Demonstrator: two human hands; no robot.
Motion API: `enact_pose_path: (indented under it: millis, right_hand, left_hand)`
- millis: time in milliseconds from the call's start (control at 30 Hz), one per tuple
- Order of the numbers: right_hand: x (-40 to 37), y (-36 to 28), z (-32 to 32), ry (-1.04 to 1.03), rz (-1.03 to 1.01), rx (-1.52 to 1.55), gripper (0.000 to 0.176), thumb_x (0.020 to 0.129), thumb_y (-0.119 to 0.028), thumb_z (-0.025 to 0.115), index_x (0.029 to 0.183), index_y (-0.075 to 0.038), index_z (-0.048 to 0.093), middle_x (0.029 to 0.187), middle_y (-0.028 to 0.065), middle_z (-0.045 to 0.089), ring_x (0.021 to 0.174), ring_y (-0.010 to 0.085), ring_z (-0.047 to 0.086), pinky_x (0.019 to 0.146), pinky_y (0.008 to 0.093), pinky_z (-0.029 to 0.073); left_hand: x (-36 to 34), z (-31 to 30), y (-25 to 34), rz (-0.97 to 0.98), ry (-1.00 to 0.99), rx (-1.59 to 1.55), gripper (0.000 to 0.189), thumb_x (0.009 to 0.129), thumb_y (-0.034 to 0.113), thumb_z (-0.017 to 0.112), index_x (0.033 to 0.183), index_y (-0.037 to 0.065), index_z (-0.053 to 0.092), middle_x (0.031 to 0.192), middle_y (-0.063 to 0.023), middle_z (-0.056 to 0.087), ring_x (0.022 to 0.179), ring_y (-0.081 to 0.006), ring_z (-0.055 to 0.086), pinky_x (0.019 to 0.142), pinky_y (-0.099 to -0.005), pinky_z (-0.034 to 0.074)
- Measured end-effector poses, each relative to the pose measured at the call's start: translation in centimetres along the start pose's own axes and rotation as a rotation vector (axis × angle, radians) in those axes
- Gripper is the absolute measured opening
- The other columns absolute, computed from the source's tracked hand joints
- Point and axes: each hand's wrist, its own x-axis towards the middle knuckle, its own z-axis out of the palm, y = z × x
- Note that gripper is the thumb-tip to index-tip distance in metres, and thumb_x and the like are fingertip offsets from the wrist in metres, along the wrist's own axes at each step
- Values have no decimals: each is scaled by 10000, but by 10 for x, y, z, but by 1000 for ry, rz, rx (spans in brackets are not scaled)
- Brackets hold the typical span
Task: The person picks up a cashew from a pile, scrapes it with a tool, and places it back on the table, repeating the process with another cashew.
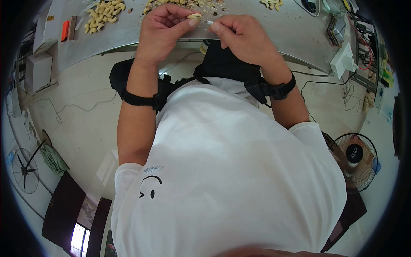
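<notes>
My left hand point(162, 33) pinches a pale cashew nut point(195, 16) between thumb and fingertips, just above the near edge of the metal table point(299, 34). My right hand point(250, 40) is closed on a small tool with a short metallic tip point(209, 22); most of it is hidden in the fingers, so its exact kind does not show. That tip points at the cashew, with a small gap between them. Behind my hands lie brown skin scraps point(212, 6) and part of another heap of cashews point(150, 6).
A cashew pile point(105, 15) sits at the table's left, beside an orange-and-brown block point(65, 31). A few cashews point(272, 4) lie at the back right. A white power strip point(342, 61) with cables is at the right edge. One fan point(355, 160) stands behind on the right.
</notes>
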Motion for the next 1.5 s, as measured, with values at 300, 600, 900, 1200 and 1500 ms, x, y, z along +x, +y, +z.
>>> enact_pose_path:
  millis: [300, 600, 900, 1200, 1500]
  right_hand:
    - [2, -4, -3, -13, 11, -57, 302, 941, -249, 633, 805, 20, 634, 614, 166, 532, 540, 284, 479, 565, 411, 429]
    - [-5, -6, 9, 119, 3, -41, 242, 932, -243, 650, 890, -10, 704, 650, 147, 601, 563, 268, 557, 582, 384, 465]
    - [0, 3, -2, -43, 74, 101, 266, 1024, -244, 595, 1001, -25, 745, 647, -18, 613, 601, 57, 553, 563, 242, 439]
    - [0, -8, -5, -127, 156, 141, 293, 992, -263, 590, 924, -9, 719, 638, 42, 649, 582, 102, 591, 582, 288, 478]
    - [3, -10, -11, -165, 175, 133, 313, 999, -273, 574, 964, -10, 741, 623, 30, 651, 571, 94, 585, 562, 280, 470]
  left_hand:
    - [0, 1, 1, 9, 12, 60, 156, 912, -72, 696, 1029, 24, 661, 1112, -145, 739, 986, -160, 705, 865, -283, 593]
    - [-1, -2, -3, -4, 15, -1, 149, 923, -61, 690, 1041, 24, 655, 1110, -141, 739, 981, -162, 706, 855, -289, 599]
    - [-1, -5, -4, -39, 38, -32, 159, 930, -36, 694, 1075, 19, 660, 1089, -123, 739, 906, -147, 698, 824, -288, 595]
    - [3, -5, 1, -51, -39, -126, 162, 947, -42, 667, 1099, 12, 657, 1098, -136, 735, 906, -153, 693, 822, -284, 579]
    - [3, 0, 6, -60, -39, 1, 149, 955, -32, 661, 1097, 13, 665, 1082, -131, 738, 916, -149, 686, 804, -272, 564]
